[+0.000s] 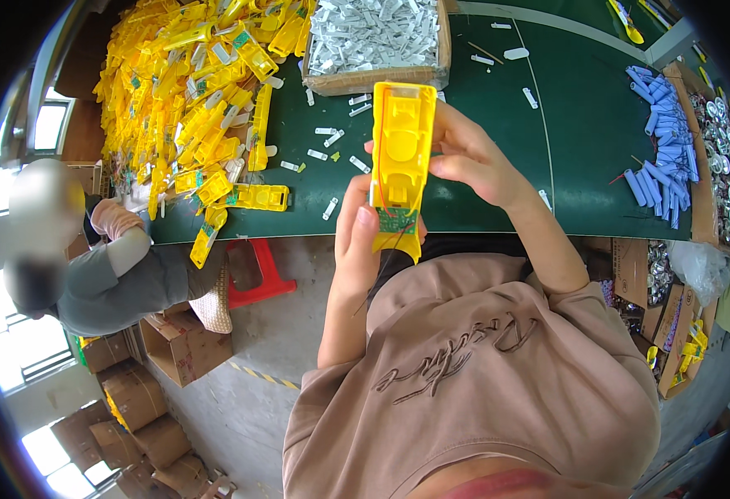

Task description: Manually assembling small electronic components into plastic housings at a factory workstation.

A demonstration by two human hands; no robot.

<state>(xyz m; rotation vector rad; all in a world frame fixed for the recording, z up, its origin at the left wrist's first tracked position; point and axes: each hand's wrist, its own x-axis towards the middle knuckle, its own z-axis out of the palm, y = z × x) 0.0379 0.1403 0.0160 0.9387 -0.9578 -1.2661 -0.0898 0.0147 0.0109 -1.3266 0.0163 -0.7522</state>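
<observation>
Above the near edge of the green table I hold up a yellow plastic housing (402,137), its open hollow side facing me. A green circuit board (397,220) with thin red and dark wires sits in its lower end. My left hand (355,229) grips that lower end from the left, the thumb beside the board. My right hand (473,162) is closed at the right edge, thumb against the side and its other fingers partly hidden behind the housing. Small white plastic strips (318,155) lie scattered on the table to the left.
A big heap of yellow housings (174,91) covers the table's left. A carton of white parts (377,37) stands behind. Blue cylinders (668,125) pile up at right beside a box of shiny round parts (718,158). A co-worker (124,266) sits left, near a red stool (257,274).
</observation>
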